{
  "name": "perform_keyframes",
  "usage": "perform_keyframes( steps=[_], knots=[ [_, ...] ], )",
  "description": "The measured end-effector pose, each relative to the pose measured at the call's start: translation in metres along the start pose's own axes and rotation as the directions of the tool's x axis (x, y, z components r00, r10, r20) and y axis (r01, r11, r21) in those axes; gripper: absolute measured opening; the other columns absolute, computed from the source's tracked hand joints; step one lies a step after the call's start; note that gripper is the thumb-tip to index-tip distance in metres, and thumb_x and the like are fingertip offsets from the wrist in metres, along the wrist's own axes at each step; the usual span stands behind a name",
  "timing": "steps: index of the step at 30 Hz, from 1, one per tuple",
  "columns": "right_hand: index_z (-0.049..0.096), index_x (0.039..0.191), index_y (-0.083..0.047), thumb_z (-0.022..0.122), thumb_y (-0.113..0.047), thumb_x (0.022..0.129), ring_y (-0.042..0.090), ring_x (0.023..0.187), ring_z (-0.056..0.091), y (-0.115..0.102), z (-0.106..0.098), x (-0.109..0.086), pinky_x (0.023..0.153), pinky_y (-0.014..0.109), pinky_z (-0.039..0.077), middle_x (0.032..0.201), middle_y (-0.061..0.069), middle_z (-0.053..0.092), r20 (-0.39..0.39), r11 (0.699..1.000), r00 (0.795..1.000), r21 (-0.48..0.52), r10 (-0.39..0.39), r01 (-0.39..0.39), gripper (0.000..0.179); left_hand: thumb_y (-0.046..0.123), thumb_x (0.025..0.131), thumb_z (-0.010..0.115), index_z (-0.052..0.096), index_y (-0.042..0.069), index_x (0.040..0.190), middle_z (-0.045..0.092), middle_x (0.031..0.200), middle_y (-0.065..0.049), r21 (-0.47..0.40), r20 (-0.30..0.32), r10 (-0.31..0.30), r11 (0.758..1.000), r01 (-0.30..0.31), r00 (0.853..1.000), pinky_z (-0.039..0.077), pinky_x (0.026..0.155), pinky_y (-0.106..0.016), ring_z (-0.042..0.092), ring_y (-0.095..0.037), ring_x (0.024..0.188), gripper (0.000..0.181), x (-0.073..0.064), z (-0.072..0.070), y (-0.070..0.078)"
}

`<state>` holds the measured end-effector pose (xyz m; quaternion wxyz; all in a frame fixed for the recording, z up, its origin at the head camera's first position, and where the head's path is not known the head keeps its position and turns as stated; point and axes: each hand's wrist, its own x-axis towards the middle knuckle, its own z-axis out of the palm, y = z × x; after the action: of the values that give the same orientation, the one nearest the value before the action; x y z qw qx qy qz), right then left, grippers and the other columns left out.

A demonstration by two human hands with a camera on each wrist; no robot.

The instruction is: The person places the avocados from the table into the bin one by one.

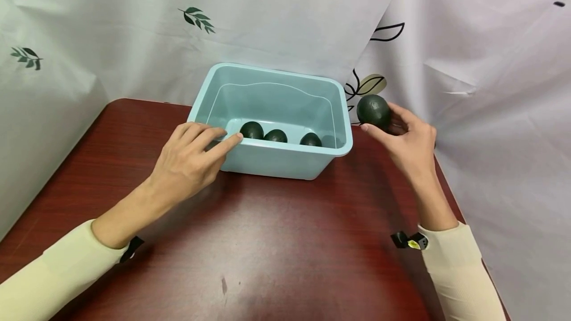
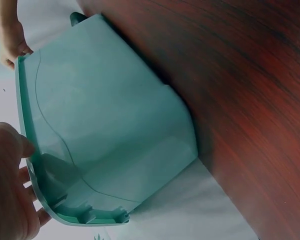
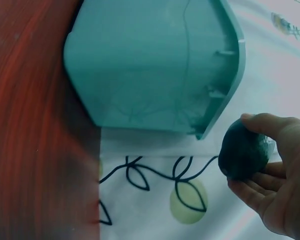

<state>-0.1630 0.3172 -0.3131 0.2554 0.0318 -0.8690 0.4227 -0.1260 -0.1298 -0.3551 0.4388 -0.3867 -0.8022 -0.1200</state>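
A light blue plastic bin (image 1: 276, 160) stands at the back of the table. My left hand (image 1: 189, 157) holds its front rim near the left corner, thumb along the rim and fingers reaching over it; the left wrist view shows the thumb (image 2: 26, 146) against the outer edge. Inside lie three dark green avocados: one to the left (image 1: 252, 130), one in the middle (image 1: 275, 136), one to the right (image 1: 311, 139), their lower parts hidden by the front wall. Right of the bin, my right hand (image 1: 412, 137) grips another avocado (image 3: 243, 150) between thumb and fingers, raised about rim height.
The reddish-brown wooden table (image 1: 267, 251) ends just behind the bin and beside my right forearm. White curtain cloth (image 1: 290, 14) with leaf prints hangs close behind the bin and along both sides.
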Motion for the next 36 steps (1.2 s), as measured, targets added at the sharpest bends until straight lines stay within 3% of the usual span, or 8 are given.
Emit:
perform_keyframes(
  steps=[12,22,27,36],
  knots=[
    [0.082,0.137,-0.018,0.103,-0.012,0.08,-0.003,0.102,0.079,-0.034,0.009,-0.005,0.091,0.013,0.062,0.125,0.016,0.085,0.014,0.985,0.993,0.134,-0.114,0.111,0.061,-0.003,0.099,0.065,0.08,0.013,0.132,0.077,0.102,-0.014,-0.038,-0.037,-0.025,0.999,0.024,0.999,0.053,0.08,-0.056,0.066,-0.038,0.088,0.04,0.0,0.004,0.001],
    [0.082,0.136,-0.011,0.102,-0.002,0.079,-0.002,0.108,0.081,-0.052,0.022,-0.01,0.093,0.018,0.065,0.126,0.015,0.085,0.031,0.945,0.966,0.217,-0.257,0.244,0.061,-0.004,0.098,0.064,0.083,0.012,0.13,0.078,0.102,-0.014,-0.088,-0.037,-0.058,0.995,0.055,0.998,0.053,0.08,-0.058,0.067,-0.039,0.089,0.04,0.001,0.003,0.001],
    [0.081,0.137,-0.009,0.103,-0.003,0.079,-0.002,0.109,0.081,-0.057,0.027,-0.013,0.094,0.02,0.065,0.128,0.01,0.084,0.033,0.933,0.952,0.208,-0.306,0.293,0.062,-0.004,0.097,0.063,0.084,0.013,0.128,0.078,0.101,-0.013,-0.109,-0.029,-0.083,0.991,0.08,0.996,0.052,0.081,-0.058,0.067,-0.038,0.088,0.041,0.002,0.002,0.002],
    [0.079,0.139,-0.005,0.104,-0.003,0.077,-0.005,0.114,0.077,-0.058,0.037,-0.017,0.097,0.018,0.063,0.13,0.012,0.084,0.059,0.915,0.924,0.172,-0.378,0.364,0.068,-0.003,0.097,0.066,0.085,0.012,0.127,0.078,0.1,-0.012,-0.146,-0.026,-0.101,0.985,0.096,0.995,0.05,0.082,-0.059,0.067,-0.037,0.088,0.039,0.002,0.003,0.001]
  ],
)
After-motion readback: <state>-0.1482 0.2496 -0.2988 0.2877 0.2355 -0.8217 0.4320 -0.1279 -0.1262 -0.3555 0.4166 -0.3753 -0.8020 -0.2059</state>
